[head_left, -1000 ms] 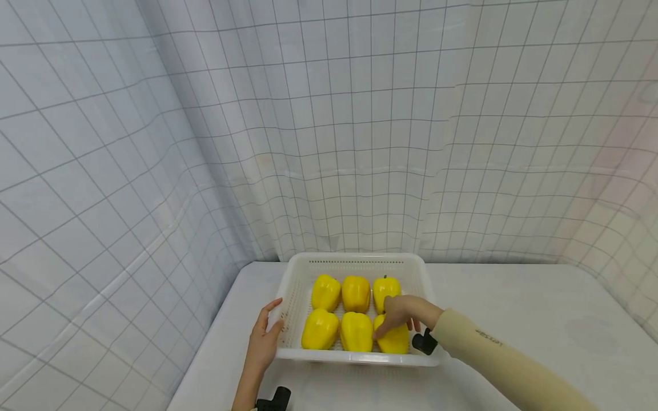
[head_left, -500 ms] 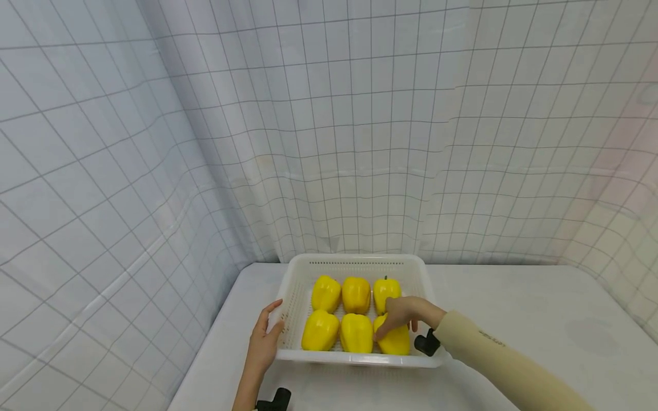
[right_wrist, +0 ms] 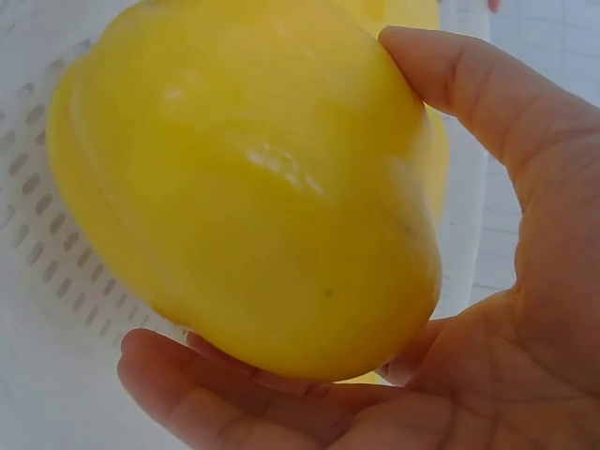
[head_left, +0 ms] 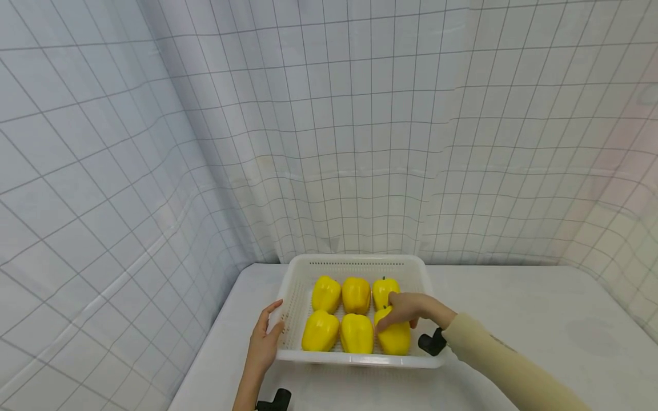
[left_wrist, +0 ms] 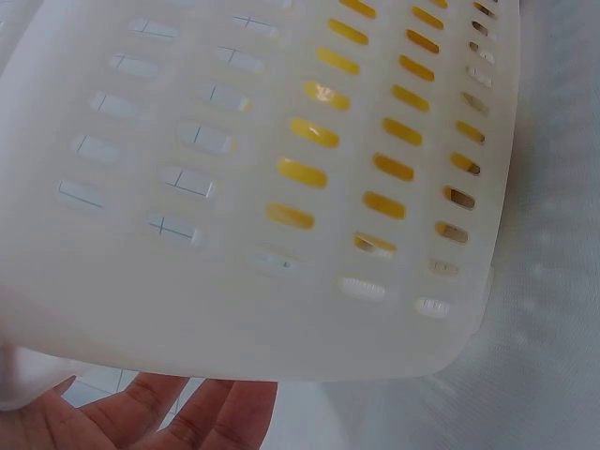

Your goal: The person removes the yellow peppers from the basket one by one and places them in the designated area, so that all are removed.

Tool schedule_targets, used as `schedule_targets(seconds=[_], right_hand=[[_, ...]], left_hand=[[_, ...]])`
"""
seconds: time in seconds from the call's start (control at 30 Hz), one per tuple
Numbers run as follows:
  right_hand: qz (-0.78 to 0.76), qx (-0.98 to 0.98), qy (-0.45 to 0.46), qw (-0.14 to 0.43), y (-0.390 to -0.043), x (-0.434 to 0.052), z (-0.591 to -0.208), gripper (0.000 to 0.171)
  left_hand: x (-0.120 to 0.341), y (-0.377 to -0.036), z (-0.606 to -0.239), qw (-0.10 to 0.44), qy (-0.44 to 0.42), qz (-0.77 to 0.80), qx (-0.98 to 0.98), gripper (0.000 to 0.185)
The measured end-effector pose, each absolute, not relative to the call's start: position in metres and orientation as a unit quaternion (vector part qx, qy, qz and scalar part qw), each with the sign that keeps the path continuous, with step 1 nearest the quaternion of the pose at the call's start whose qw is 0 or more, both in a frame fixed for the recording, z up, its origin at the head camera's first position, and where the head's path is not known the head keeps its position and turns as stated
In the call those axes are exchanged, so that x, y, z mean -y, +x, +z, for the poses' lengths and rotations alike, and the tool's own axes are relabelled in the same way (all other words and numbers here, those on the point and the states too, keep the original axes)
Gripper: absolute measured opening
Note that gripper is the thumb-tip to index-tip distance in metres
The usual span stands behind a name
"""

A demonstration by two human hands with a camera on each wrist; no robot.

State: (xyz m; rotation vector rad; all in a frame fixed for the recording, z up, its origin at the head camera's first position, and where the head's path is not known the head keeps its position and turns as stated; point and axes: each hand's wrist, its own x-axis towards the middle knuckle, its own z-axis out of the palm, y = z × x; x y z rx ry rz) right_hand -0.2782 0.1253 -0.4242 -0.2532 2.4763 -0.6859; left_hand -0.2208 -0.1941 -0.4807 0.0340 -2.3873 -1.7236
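A white slotted basket (head_left: 354,261) stands on the table and holds several yellow bell peppers in two rows. My right hand (head_left: 406,308) grips the front right pepper (head_left: 394,341). In the right wrist view my fingers (right_wrist: 234,394) and thumb curl round that pepper (right_wrist: 253,187), with the basket wall close behind it. My left hand (head_left: 263,342) rests against the outside of the basket's left wall (left_wrist: 234,187). There its fingers (left_wrist: 159,417) lie fairly straight under the rim. Yellow shows through the wall's slots.
The basket sits at the far left of a white table (head_left: 514,319), near its back edge. White gridded curtains (head_left: 360,142) close in behind and on the left. Bare table lies to the right of the basket. Other peppers (head_left: 356,334) crowd the gripped one.
My right hand has shifted slightly back and right on the front right pepper, and the wrist has moved right. The left hand and basket have stayed put.
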Motion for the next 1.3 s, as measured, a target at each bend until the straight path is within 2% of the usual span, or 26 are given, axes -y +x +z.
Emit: schedule_targets(seconds=[0.77,1.3], right_hand=[[-0.372,-0.889,-0.099,0.247,-0.273,-0.144,-0.413,0.068],[-0.426,-0.884,-0.108,0.159,-0.263,-0.161,-0.405,0.059]], left_hand=[[0.196,-0.223,-0.482,0.102,0.006,-0.579,0.809,0.044],[0.195,-0.222,-0.482,0.101,0.011,-0.579,0.809,0.044]])
